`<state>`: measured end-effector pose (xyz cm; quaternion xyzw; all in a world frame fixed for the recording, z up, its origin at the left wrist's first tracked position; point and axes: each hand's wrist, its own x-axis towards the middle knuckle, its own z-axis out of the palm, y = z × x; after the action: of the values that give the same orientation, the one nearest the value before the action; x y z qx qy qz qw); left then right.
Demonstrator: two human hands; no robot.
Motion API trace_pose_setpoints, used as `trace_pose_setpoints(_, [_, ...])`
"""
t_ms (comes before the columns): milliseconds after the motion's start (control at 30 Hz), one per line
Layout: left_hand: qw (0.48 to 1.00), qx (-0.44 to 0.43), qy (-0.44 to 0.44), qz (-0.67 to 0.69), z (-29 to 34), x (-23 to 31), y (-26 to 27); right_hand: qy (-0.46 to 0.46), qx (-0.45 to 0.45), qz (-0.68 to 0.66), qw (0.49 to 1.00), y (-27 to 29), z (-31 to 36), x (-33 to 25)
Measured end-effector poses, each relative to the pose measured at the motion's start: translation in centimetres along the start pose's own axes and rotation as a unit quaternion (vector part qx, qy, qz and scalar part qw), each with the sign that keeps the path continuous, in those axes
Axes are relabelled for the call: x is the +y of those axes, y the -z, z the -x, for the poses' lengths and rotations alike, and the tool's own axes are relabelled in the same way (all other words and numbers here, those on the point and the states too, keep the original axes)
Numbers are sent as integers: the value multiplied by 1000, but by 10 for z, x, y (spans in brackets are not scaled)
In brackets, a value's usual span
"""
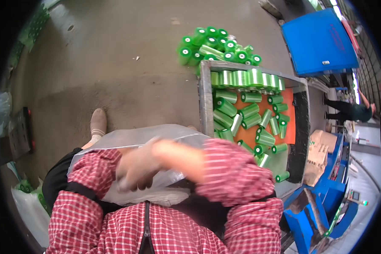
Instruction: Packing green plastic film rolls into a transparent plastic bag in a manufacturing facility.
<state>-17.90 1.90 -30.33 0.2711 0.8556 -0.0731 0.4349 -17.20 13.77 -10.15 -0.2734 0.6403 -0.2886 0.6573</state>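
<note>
A clear plastic bag or sheet (127,136) lies spread across my lap. Over it my forearms meet, and motion smears both gloved hands. My right hand (148,158) reaches across from the right and overlaps my left hand (126,171), so I cannot make out whether either grips the plastic. To the right of my knees stands a grey-framed bin (205,99). Inside it green rolls of film (250,120) lie loose on an orange base (264,100), with a row of them upright along the far side.
More green rolls (199,44) are heaped on the floor (127,55) beyond the bin. A blue box (319,40) stands at the far right, near a person (351,111). Brown cardboard (319,156) and blue machinery (313,216) are at right. White bags (29,207) lie at left.
</note>
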Motion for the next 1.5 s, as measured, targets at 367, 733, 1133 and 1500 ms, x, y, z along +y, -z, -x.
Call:
trace_pose_setpoints(367, [977,144,-151,44,165,59,4,-427,601,-262,623,-143,70,383])
trace_pose_setpoints(733, [937,266,157,161,236,-48,19,185,589,-502,605,-186,184,132])
trace_pose_setpoints(1133, [903,308,30,298,243,-35,16,-185,391,24,902,-43,-300,171])
trace_pose_setpoints(1500, [897,326,23,298,223,-27,36,-185,553,-23,812,-74,-381,233])
